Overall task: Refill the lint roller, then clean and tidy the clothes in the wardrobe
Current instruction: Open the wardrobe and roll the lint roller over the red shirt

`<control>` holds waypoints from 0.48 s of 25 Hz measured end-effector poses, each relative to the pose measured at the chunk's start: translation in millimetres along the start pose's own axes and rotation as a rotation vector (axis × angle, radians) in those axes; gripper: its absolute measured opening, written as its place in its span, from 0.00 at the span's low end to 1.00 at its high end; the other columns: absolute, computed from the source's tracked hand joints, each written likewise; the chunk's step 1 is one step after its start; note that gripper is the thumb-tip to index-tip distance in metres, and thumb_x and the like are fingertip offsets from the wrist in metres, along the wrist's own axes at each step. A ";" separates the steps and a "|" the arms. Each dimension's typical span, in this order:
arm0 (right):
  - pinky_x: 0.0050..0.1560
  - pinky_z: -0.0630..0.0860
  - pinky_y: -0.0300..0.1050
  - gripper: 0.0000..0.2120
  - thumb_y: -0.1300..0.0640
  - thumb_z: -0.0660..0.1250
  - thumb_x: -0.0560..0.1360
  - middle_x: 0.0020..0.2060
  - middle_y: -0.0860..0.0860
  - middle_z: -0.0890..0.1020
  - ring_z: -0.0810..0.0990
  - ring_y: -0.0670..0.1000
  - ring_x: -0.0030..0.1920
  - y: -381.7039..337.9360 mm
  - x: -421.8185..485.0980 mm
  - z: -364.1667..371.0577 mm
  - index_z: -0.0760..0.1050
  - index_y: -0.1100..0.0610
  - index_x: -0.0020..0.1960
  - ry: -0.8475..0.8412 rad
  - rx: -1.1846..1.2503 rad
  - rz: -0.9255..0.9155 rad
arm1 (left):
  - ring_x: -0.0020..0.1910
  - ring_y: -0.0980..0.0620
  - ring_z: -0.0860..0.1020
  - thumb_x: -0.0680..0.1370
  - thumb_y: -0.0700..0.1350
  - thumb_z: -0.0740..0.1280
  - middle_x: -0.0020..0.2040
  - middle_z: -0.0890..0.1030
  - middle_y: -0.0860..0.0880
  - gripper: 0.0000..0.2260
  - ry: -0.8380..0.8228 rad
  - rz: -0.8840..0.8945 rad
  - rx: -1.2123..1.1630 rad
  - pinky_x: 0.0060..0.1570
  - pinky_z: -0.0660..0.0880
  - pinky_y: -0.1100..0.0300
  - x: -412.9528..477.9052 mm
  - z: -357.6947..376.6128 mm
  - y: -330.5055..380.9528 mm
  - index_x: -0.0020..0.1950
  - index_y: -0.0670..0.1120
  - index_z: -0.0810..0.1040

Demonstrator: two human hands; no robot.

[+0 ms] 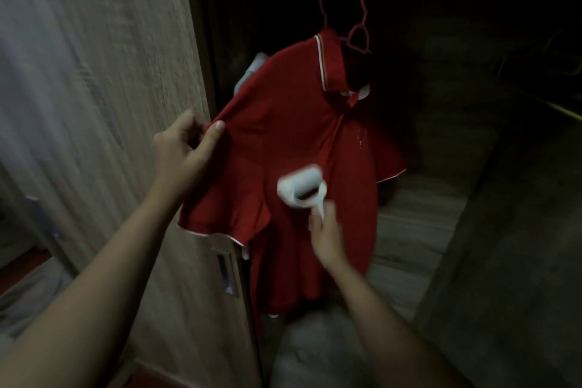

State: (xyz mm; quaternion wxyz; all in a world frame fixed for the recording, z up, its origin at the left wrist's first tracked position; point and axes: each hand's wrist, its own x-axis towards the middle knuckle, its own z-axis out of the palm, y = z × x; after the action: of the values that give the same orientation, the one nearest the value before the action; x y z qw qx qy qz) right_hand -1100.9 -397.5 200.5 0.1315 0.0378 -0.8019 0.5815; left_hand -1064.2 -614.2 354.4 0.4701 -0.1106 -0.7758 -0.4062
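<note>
Dim wooden wardrobe (441, 123), red polo shirt with white trim (283, 123) on pink hanger (359, 38). Left hand (185, 148) pinches shirt's sleeve seam, pulling fabric out. Right hand (327, 230) grips handle of white lint roller (300, 187); roller head above hand, against shirt front.

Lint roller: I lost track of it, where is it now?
In the head view, low and centre, the lint roller is in the right hand, against the front of the red polo shirt.
</note>
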 end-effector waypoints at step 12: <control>0.51 0.71 0.45 0.21 0.50 0.56 0.79 0.57 0.60 0.79 0.78 0.59 0.57 139.7 -50.3 63.9 0.64 0.60 0.68 -0.236 -0.265 0.295 | 0.29 0.57 0.69 0.76 0.52 0.65 0.30 0.74 0.50 0.11 0.062 0.015 -0.050 0.31 0.66 0.56 -1.7 5.2 -11.7 0.35 0.53 0.68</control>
State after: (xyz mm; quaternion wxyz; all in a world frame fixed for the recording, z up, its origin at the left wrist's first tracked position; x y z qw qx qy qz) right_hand -1092.9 -417.6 40.3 -0.0459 -0.0298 -0.8780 0.4755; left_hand -1073.1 -617.6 345.7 0.4939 -0.1155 -0.7495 -0.4254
